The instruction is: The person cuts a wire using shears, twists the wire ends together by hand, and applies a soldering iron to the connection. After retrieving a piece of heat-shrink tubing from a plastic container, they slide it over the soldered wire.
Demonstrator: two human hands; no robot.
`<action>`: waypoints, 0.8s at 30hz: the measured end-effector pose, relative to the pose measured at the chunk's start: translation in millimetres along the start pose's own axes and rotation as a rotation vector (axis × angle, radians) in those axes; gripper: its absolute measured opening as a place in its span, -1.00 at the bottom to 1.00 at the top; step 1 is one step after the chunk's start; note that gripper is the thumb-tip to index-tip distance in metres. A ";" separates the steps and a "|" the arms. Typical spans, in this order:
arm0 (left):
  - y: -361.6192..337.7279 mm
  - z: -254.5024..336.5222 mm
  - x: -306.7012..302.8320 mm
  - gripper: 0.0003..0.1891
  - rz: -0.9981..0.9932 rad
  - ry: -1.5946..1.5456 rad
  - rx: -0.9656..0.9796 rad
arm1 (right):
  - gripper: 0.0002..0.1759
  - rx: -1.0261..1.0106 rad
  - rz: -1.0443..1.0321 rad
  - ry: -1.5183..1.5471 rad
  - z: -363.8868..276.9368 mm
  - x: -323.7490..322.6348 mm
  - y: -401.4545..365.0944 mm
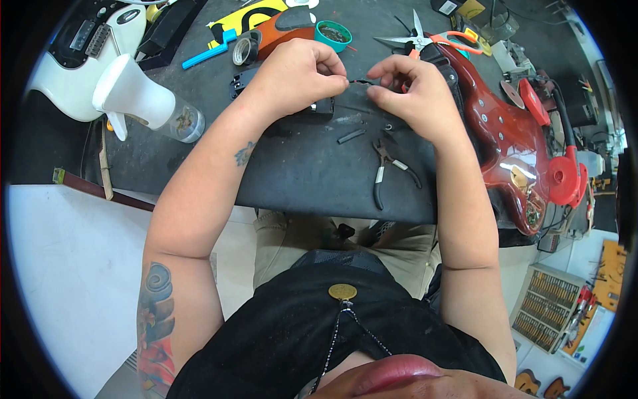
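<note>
My left hand (302, 73) is closed in a pinch on one end of a short, thin black wire (360, 82). Opposite it, my right hand (415, 93) holds the other end between thumb and forefinger, so the wire spans the small gap between both hands. Partly hidden beneath my left hand and wrist lies a dark boxy part (324, 108). Nearer to me on the dark bench (299, 173) are wire cutters (383, 158) with spread handles, and a short dark tube-like piece (351, 136).
Right of my hands lies a glossy red guitar body (498, 120), with orange-handled scissors (419, 43) beyond. A teal round container (333, 34) and a blue tool (209, 53) sit at the back. A white spray bottle (136, 93) and white guitar (63, 80) occupy the left.
</note>
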State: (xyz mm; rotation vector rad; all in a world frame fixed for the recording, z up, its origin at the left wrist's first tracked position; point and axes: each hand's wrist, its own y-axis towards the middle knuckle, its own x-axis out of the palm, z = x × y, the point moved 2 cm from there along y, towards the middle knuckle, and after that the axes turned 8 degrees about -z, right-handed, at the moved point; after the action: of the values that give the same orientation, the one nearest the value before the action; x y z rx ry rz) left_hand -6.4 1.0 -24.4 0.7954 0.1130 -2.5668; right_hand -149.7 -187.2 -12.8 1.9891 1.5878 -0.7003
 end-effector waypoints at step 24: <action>-48.8 31.1 -27.0 -0.83 0.270 -0.335 0.176 | -0.63 -0.278 0.500 0.401 12.8 -26.5 4.3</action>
State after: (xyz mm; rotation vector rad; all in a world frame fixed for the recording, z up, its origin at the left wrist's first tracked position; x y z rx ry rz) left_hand -24.2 48.9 13.8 0.3968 -0.3071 -2.4306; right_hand -151.6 -215.7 -4.4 2.2653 1.2128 0.1124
